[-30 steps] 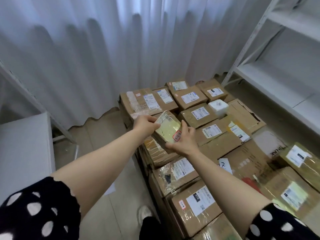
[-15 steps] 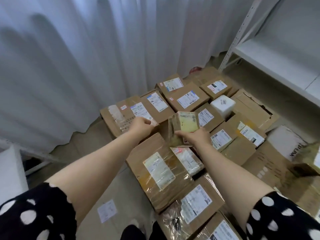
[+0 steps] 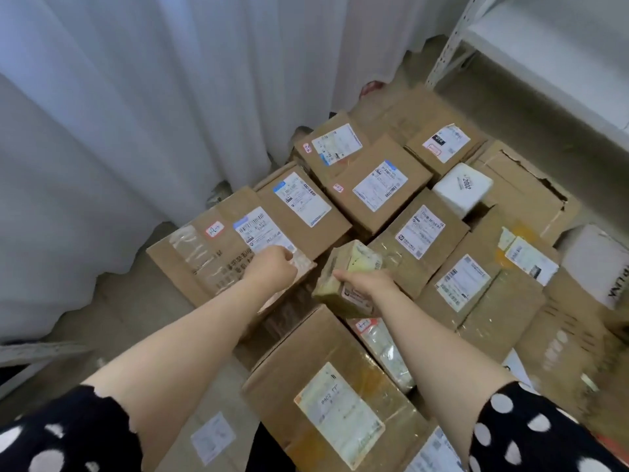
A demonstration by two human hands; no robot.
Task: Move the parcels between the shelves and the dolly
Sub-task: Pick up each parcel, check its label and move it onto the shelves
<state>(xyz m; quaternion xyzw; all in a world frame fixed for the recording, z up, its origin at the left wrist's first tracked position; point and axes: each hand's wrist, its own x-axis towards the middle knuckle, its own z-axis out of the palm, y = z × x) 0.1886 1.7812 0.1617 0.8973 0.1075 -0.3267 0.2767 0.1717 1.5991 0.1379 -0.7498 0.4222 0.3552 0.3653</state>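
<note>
Gripping a small tape-wrapped parcel (image 3: pixel 354 267), the right hand (image 3: pixel 369 286) closes over its near end, with the thumb lying along the near left edge and the other fingers hidden round the far side. The parcel is tilted, its yellowish label facing up and away, and it is held just above the pile, over the gap between a large carton (image 3: pixel 204 253) on the left and a labelled box (image 3: pixel 422 240) on the right. A small red-bordered sticker on its near face shows just under the hand. The left hand (image 3: pixel 272 267) is apart from the parcel, to its left, with fingers curled down at the taped near corner of the large carton; whether they hold anything there I cannot tell. Below both forearms lies a brown box (image 3: pixel 306 386) with a pale label, close to the camera. The rest of the pile is brown cartons packed edge to edge, most with white shipping labels, and a white foam box (image 3: pixel 463 189) sits among them toward the back right. The cartons stand on a beige floor (image 3: pixel 129 318). A pale curtain (image 3: pixel 136 97) hangs behind and to the left, and a white metal shelving rack (image 3: pixel 544 46) stands at the upper right. Dark sleeves (image 3: pixel 61 437) with white dots cover the upper arms.
</note>
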